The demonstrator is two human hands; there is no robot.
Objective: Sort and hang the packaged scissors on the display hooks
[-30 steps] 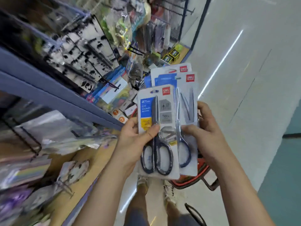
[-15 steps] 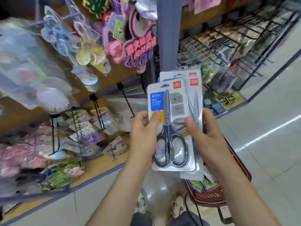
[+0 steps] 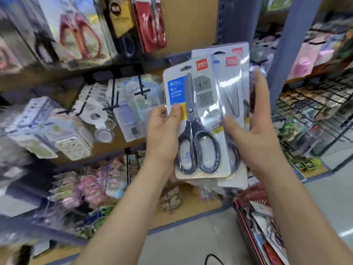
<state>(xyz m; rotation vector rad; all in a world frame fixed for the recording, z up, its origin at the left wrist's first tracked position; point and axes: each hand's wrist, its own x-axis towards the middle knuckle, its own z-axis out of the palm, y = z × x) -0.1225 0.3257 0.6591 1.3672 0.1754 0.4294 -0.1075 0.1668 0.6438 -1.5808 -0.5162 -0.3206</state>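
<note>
A: Head view. What are your hands on?

B: Your left hand (image 3: 162, 136) grips the front scissors pack (image 3: 196, 119) by its left edge. The thumb lies on the yellow patch on the card and the fingers are behind it. Your right hand (image 3: 254, 142) holds the back scissors packs (image 3: 233, 88): thumb across the front near where the front pack overlaps them, fingers stretched up behind the right edge.

A: Where's the stack?

B: Centre of the frame, held upright and fanned in front of the shelving. The front pack has black-handled scissors, blades up, with a blue label and a red logo at the top. At least two more packs sit behind it, offset to the right, red logos showing. Can't tell the exact count.

A: Hooks?

B: Display hooks (image 3: 141, 88) stick out of the shelf back, left of centre, just left of the stack, carrying blurred small goods. Upper left of the frame, hanging scissors packs (image 3: 152, 22) with red handles, next to a black-and-yellow pack (image 3: 122, 25).

A: Anything else?

B: A blue post (image 3: 282, 54) runs up the upper right, with a wire rack (image 3: 315, 104) of goods beyond it. There's a red basket (image 3: 246, 217) at the lower right, on the floor (image 3: 191, 241). The left side is motion-blurred.
</note>
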